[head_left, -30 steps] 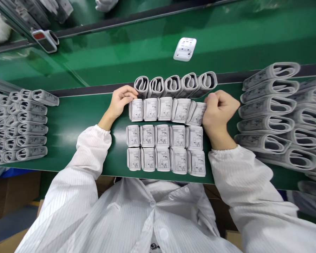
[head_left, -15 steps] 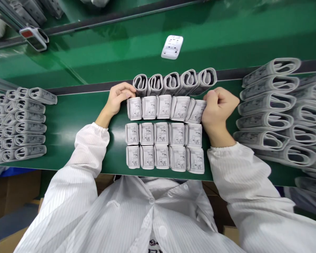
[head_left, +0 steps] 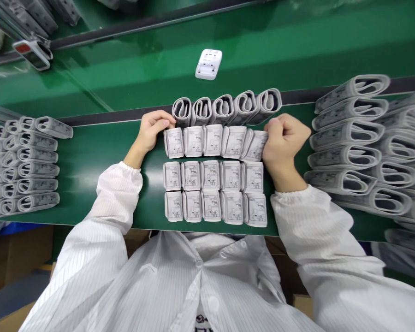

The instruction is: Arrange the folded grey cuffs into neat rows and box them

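Note:
My left hand (head_left: 155, 129) is closed, its thumb and fingertips at the left end of a row of folded paper leaflets (head_left: 193, 141). At that row's right end, my right hand (head_left: 284, 143) is curled with its thumb against the last leaflet, so the row sits between both hands. Just behind stands another row of rolled leaflets (head_left: 223, 109), with their looped ends up. Two more rows of folded leaflets, the nearer one (head_left: 211, 206) and the one behind it (head_left: 210, 175), lie on the green bench (head_left: 107, 184) close to my body.
Stacked folded leaflets stand at the left (head_left: 38, 166) and in a taller pile at the right (head_left: 346, 133). A white plastic part (head_left: 208, 64) lies beyond the dark strip. A white device with a red label (head_left: 33, 54) is at the upper left rail.
The view has shifted slightly, so the white part and the device appear farther left. Both hands keep about the same place at the ends of the row.

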